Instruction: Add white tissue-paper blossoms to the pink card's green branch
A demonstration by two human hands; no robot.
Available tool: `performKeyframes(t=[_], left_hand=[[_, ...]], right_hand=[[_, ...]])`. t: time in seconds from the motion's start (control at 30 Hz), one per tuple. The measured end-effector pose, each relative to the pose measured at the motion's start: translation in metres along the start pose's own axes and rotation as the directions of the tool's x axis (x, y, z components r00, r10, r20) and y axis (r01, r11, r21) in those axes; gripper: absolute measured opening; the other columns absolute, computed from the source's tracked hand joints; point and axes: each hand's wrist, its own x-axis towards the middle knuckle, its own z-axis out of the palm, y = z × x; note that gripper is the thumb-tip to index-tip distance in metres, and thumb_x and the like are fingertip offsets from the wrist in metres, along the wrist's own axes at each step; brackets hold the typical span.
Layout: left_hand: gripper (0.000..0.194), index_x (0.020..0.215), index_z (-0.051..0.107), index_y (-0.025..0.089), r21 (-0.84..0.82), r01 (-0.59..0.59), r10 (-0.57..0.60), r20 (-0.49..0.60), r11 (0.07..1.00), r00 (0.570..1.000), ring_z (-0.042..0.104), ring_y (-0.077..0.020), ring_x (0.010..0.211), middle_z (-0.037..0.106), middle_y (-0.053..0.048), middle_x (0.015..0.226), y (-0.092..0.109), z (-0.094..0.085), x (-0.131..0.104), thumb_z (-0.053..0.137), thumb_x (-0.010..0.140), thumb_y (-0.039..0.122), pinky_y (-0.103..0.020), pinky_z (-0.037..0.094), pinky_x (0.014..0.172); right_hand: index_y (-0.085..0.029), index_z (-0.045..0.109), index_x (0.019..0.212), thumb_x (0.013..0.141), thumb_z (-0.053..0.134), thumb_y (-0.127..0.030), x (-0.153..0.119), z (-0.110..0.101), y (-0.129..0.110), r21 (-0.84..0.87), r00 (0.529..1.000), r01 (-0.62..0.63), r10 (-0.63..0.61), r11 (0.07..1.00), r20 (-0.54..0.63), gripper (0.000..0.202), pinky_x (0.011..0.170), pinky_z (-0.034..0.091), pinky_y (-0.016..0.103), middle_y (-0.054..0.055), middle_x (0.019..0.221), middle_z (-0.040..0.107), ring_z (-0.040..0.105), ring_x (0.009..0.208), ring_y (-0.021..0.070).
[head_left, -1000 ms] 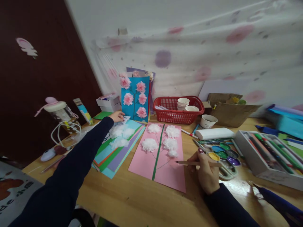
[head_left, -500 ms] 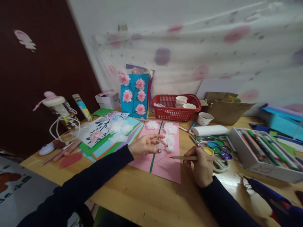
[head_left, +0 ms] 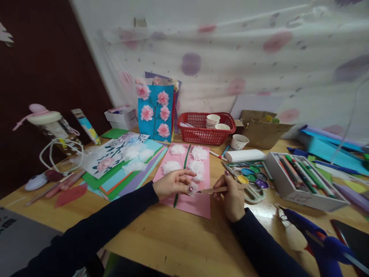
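Over the pink sheet point(head_left: 198, 206), my left hand point(head_left: 175, 183) pinches a small piece of white tissue point(head_left: 193, 189) between thumb and fingers. My right hand point(head_left: 232, 196) is closed around a thin wooden stick point(head_left: 215, 189), whose dark tip points left and is close to the tissue. White fluffy tufts point(head_left: 198, 153) sit on both sides of a green painted stem point(head_left: 186, 157) on the sheet. Part of the sheet is hidden under my left hand.
Behind stand a red basket point(head_left: 201, 136) with cups and a blue flower picture point(head_left: 148, 129). Right are a paint palette point(head_left: 252, 177), scissors point(head_left: 253, 197), a marker box point(head_left: 305, 198) and a blue glue gun point(head_left: 305, 227). Coloured papers point(head_left: 115, 182) and a bottle point(head_left: 52, 123) lie left.
The view has shifted right. The stick's tip and my left fingers are now closer together, and the tissue between my left fingers shows more clearly. Another white tuft left of the stem is uncovered.
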Motion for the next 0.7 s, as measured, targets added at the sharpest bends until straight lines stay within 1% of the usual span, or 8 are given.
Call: performKeyframes(t=[0.13,0.23,0.37,0.43,0.53,0.6,0.7], left_hand=[[0.055,0.105,0.06,0.013,0.019,-0.024,0.025,-0.051,1.0,0.998,0.065,-0.0127,0.066,0.071,-0.003,0.073,-0.002,0.0,0.0,0.084,0.056,0.014,-0.026,0.049,0.068],[0.045,0.101,0.066,0.013,0.042,-0.047,0.052,-0.107,0.998,0.993,0.064,-0.0104,0.065,0.072,-0.004,0.075,-0.008,0.003,0.0,0.082,0.059,0.015,-0.022,0.046,0.066],[0.028,0.085,0.072,0.014,0.005,-0.1,0.099,-0.176,0.995,0.979,0.065,-0.0119,0.073,0.074,-0.007,0.086,-0.013,0.013,-0.001,0.081,0.059,0.019,-0.022,0.046,0.07],[0.023,0.078,0.073,0.013,-0.017,-0.106,0.1,-0.204,0.994,0.974,0.064,-0.0117,0.072,0.074,-0.007,0.084,-0.014,0.017,-0.001,0.082,0.058,0.02,-0.022,0.046,0.069],[0.025,0.073,0.07,0.011,-0.039,-0.095,0.082,-0.253,0.995,0.964,0.061,-0.0098,0.062,0.071,-0.005,0.073,-0.015,0.021,-0.002,0.083,0.054,0.019,-0.022,0.046,0.063],[0.027,0.07,0.066,0.011,-0.074,-0.099,0.075,-0.28,0.992,0.957,0.061,-0.0099,0.06,0.069,-0.003,0.068,-0.015,0.022,-0.001,0.084,0.052,0.019,-0.023,0.048,0.062],[0.033,0.074,0.062,0.012,-0.112,-0.115,0.077,-0.304,0.987,0.95,0.063,-0.0112,0.062,0.069,-0.003,0.07,-0.016,0.024,-0.001,0.085,0.05,0.016,-0.024,0.05,0.063]], right_hand=[[-0.018,0.054,0.045,0.081,0.048,-0.057,0.0,0.0,0.0,0.016,0.999,-0.036,0.036,0.999,0.021,0.053,0.031,0.032,0.022,0.002,0.032,0.049,0.042,0.029,0.0111],[-0.018,0.055,0.045,0.08,0.049,-0.056,-0.001,0.001,0.002,0.027,0.997,-0.047,0.045,0.999,0.058,0.052,0.032,0.032,0.022,0.002,0.033,0.05,0.043,0.03,0.0115],[-0.017,0.056,0.049,0.082,0.049,-0.055,-0.001,0.0,0.006,0.037,0.995,-0.058,0.054,0.998,0.086,0.051,0.036,0.035,0.022,0.003,0.037,0.053,0.047,0.034,0.0118],[-0.017,0.057,0.05,0.083,0.048,-0.055,-0.001,-0.001,0.007,0.04,0.993,-0.067,0.063,0.997,0.102,0.052,0.037,0.036,0.022,0.003,0.038,0.055,0.048,0.035,0.0116],[-0.016,0.058,0.051,0.084,0.048,-0.054,-0.001,-0.002,0.008,0.056,0.991,-0.065,0.058,0.996,0.121,0.051,0.039,0.037,0.022,0.003,0.039,0.055,0.049,0.037,0.0118],[-0.017,0.058,0.051,0.085,0.048,-0.053,-0.001,-0.002,0.008,0.067,0.99,-0.076,0.067,0.995,0.127,0.051,0.039,0.037,0.022,0.002,0.039,0.054,0.049,0.036,0.0118],[-0.017,0.057,0.049,0.084,0.048,-0.054,-0.001,-0.002,0.008,0.072,0.987,-0.097,0.087,0.993,0.133,0.051,0.038,0.036,0.022,0.002,0.038,0.053,0.047,0.035,0.0116]])
